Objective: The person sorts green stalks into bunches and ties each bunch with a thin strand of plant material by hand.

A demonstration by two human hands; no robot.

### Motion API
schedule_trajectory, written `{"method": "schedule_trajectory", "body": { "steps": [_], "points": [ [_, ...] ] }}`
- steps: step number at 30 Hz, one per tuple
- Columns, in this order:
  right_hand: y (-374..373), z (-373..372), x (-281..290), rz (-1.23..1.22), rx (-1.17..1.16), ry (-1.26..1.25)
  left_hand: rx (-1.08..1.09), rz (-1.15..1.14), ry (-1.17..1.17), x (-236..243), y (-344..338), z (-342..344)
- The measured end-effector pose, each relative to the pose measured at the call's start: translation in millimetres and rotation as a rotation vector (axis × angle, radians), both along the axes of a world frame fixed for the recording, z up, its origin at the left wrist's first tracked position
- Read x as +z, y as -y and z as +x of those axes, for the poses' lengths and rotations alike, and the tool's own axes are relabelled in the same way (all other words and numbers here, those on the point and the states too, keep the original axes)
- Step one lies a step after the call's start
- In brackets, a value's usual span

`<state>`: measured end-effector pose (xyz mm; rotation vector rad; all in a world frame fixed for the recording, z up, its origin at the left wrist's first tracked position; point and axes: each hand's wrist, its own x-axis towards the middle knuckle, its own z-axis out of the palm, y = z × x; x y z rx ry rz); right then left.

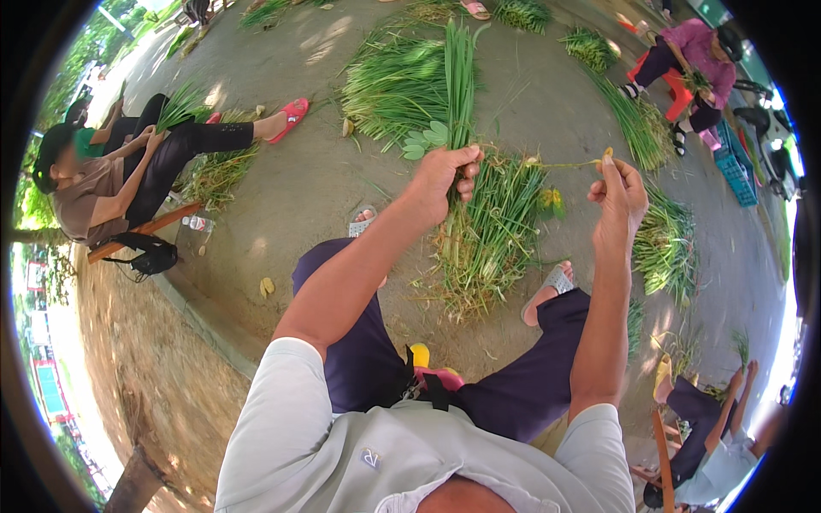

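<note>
My left hand (446, 181) is closed around the lower part of a bunch of long green chives (460, 81), its leaves pointing away from me. My right hand (617, 195), out to the right, pinches the end of a thin yellowed strand (568, 164) between thumb and fingertips. The strand stretches back toward the bunch; where its other end is attached, I cannot tell. Below my hands, between my feet, lies a messy pile of chives and trimmings (487, 244). A larger heap of green chives (393, 90) lies just beyond, with a sprig of oval leaves (426, 139) near my left hand.
More chives (663, 244) lie on the ground at the right. One person (103, 188) sits on the left holding chives, another (697, 64) at the far right, a third (718, 453) at the lower right. A bottle (198, 223) and a blue crate (734, 162) stand farther out.
</note>
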<state>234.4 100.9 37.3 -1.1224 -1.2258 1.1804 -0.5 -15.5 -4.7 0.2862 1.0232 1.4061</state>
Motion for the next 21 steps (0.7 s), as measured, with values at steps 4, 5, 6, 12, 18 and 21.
{"method": "schedule_trajectory", "body": {
  "steps": [4, 5, 6, 12, 18, 21],
  "points": [
    [0, -4, -2, -0.020, 0.046, 0.108, 0.003, -0.007, 0.005, 0, -1, -3],
    [1, -7, -1, -0.034, 0.077, 0.144, 0.003, 0.000, 0.006, 1, -1, -4],
    [2, -8, -1, -0.047, 0.108, 0.181, 0.001, 0.013, 0.018, 1, -2, -4],
    [9, -22, -6, 0.019, 0.276, 0.416, -0.010, 0.058, 0.040, 2, -13, -6],
    [14, -23, -16, 0.305, 0.401, 0.748, -0.025, 0.054, 0.061, 7, -21, 5],
    [23, -26, -9, 0.377, 0.455, 0.836, -0.020, 0.059, 0.074, 5, -25, 9]
  ]
}}
